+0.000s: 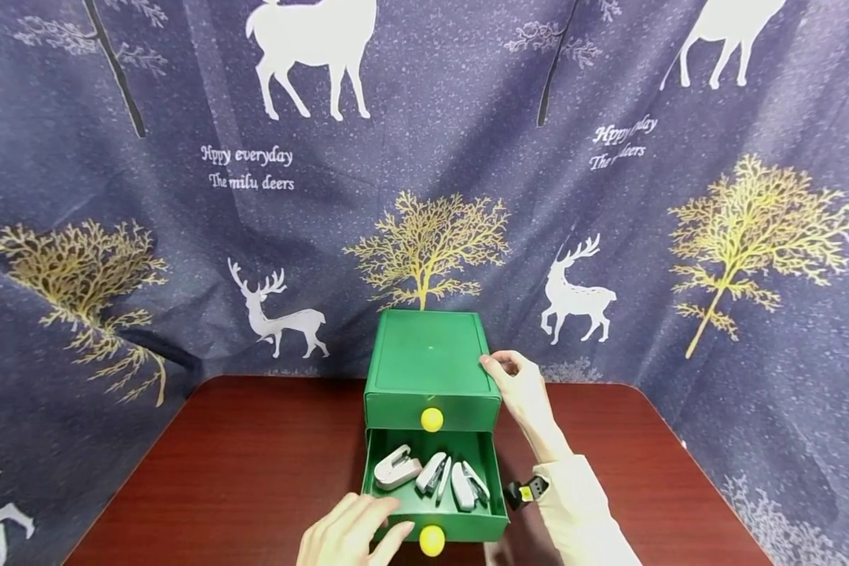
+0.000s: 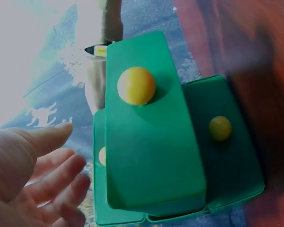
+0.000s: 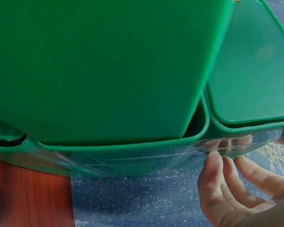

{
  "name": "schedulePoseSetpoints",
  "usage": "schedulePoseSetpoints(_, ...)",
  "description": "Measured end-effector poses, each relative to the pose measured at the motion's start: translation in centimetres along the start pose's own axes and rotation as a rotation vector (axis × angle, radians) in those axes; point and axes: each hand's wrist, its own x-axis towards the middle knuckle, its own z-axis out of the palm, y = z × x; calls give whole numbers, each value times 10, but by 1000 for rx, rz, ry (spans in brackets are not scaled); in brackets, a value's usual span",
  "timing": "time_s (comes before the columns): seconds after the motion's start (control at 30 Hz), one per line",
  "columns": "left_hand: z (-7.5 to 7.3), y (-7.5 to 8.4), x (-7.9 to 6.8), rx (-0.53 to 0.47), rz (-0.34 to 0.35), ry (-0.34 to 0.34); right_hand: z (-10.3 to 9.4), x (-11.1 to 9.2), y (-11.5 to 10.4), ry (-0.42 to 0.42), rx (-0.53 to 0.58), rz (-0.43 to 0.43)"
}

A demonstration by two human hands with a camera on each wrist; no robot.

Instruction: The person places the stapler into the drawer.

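A green drawer cabinet with yellow knobs stands on the table. Its middle drawer is pulled out, while the drawers above and below sit in the cabinet. Inside the pulled-out drawer lie several pale staplers, side by side. My left hand hovers at the drawer's front left edge, fingers loosely spread and nothing in them; in the left wrist view it is apart from the drawer front. My right hand rests against the cabinet's upper right edge. Its bent fingertips touch the side wall.
The reddish-brown table extends to both sides of the cabinet. Close behind it hangs a dark blue cloth printed with deer and trees. A black wrist device is strapped over the right sleeve, beside the pulled-out drawer.
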Motion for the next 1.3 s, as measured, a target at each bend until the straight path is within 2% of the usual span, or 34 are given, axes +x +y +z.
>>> schedulePoseSetpoints(0.13,1,5,-3,-57,-116,-214,0,1,0,1,5,-1)
schedulePoseSetpoints(0.2,3,6,-6,-85,-133,-302,0,1,0,-1,5,1)
schedulePoseSetpoints(0.27,6,7,-8,-97,-125,-349,1,1,1,0,7,2)
schedulePoseSetpoints(0.53,18,9,-13,-95,-4,-302,2,1,2,5,0,1)
schedulePoseSetpoints(0.8,26,9,-14,-93,8,-348,1,0,0,1,5,8)
schedulePoseSetpoints(1.03,28,8,-12,-124,-12,-410,0,0,-1,2,15,2)
schedulePoseSetpoints(1.1,29,8,-12,-128,-4,-407,0,0,-1,5,14,1)
schedulePoseSetpoints(1.3,32,5,-13,-118,33,-343,0,0,-1,-2,6,4)
